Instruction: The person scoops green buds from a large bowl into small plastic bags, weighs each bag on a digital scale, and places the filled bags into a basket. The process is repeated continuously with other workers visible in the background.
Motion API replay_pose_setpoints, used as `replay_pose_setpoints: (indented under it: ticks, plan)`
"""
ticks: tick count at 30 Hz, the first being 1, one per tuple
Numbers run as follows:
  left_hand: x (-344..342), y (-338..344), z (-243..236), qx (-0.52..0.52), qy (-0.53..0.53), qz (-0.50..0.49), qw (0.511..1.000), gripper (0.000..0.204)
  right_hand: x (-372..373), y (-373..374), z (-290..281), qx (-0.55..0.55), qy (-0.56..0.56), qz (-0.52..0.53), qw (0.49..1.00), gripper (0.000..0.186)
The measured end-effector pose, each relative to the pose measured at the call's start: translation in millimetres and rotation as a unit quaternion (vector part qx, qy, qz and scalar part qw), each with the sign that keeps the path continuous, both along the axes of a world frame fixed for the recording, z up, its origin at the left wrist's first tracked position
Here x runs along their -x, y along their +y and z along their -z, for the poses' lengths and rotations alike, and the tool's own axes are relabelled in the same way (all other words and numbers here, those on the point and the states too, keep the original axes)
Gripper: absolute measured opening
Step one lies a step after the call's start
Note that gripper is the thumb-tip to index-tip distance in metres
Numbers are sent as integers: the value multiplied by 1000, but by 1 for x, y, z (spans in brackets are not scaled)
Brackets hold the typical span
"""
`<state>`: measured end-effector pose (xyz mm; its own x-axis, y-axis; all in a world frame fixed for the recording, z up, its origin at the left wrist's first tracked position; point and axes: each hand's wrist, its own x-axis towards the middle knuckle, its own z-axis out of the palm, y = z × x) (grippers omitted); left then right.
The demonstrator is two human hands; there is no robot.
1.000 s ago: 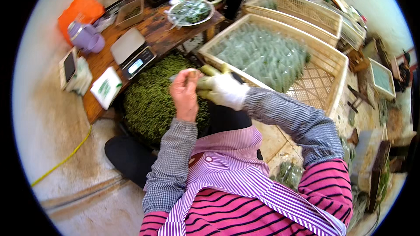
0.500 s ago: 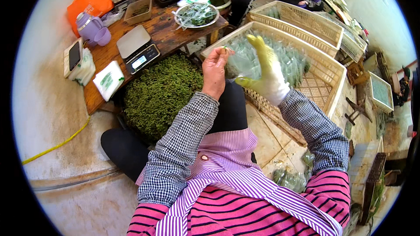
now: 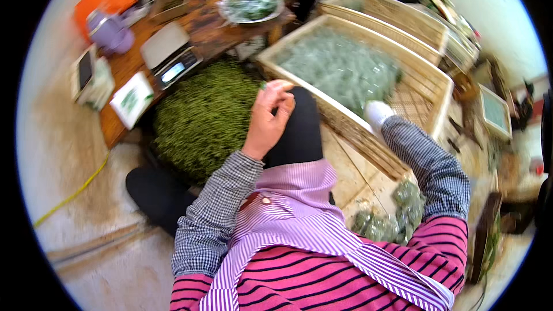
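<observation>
Looking down through the head camera, I have the bare left hand (image 3: 268, 120) above the black knee (image 3: 298, 129), its fingers bent toward the thumb; a speck of green shows near the fingertips, but blur keeps me from telling whether anything is gripped. Farther right, the gloved right hand (image 3: 378, 113) sits at the near long edge of the cream crate (image 3: 440, 103), with only white glove in view; its fingers are hidden, so I cannot tell if they are loose or closed.

The clear bags (image 3: 340, 69) lie in that crate, beyond and to the right of the left hand, and right up by the right hand, which is plainly the nearer. I see their pile stretch along the crate's long axis, from its left corner toward the right end, where slatted floor shows. They look pale, glossy and greenish, packed close; single bags smear together.

Left of the left hand, a green heap (image 3: 201, 121) of tiny sprigs sits below the near edge of the wooden table (image 3: 206, 31).
</observation>
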<state>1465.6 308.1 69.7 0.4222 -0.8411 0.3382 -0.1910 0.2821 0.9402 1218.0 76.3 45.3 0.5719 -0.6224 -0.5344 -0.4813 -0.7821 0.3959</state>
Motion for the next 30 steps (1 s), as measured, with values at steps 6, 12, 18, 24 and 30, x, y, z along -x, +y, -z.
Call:
replay_pose_setpoints:
  ticks: [6,12,18,24,30]
  plan:
    - [-87,72,24,-97,-157,-236,954,23,-18,-57,85,-76,72,-132,986,18]
    - [-244,156,41,-264,-327,-596,684,24,-39,-25,-8,-63,-169,51,982,51]
    - [-286,159,71,-381,-421,-447,692,14,-130,49,-53,-283,-520,251,766,56]
    - [-266,143,23,-307,-317,-457,772,21,-249,180,-70,-439,-622,44,647,37]
    - [-142,136,4,-65,-202,-412,886,16,-309,280,-26,-554,-616,119,547,30]
